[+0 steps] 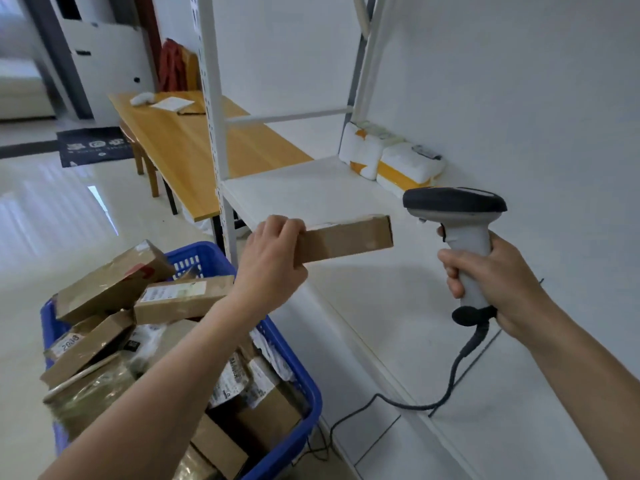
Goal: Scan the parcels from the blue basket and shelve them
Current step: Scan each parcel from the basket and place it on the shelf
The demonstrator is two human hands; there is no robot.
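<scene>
My left hand (273,252) grips one end of a flat brown cardboard parcel (348,239), held level just above the front of the white shelf (298,195). My right hand (498,282) holds a grey and black barcode scanner (457,216) by its handle, head pointing left toward the parcel's free end, a short gap between them. The scanner's black cable (446,386) hangs down to the floor. The blue basket (294,362) at lower left is piled with several brown and plastic-wrapped parcels. Two white padded parcels (391,157) with yellow tape lie at the back of the shelf against the wall.
The shelf's white perforated upright (213,98) stands at its left front corner. A wooden table (180,140) with papers sits behind the shelf unit. A dark doormat (93,145) lies on the glossy floor. The white wall (519,98) runs along the right.
</scene>
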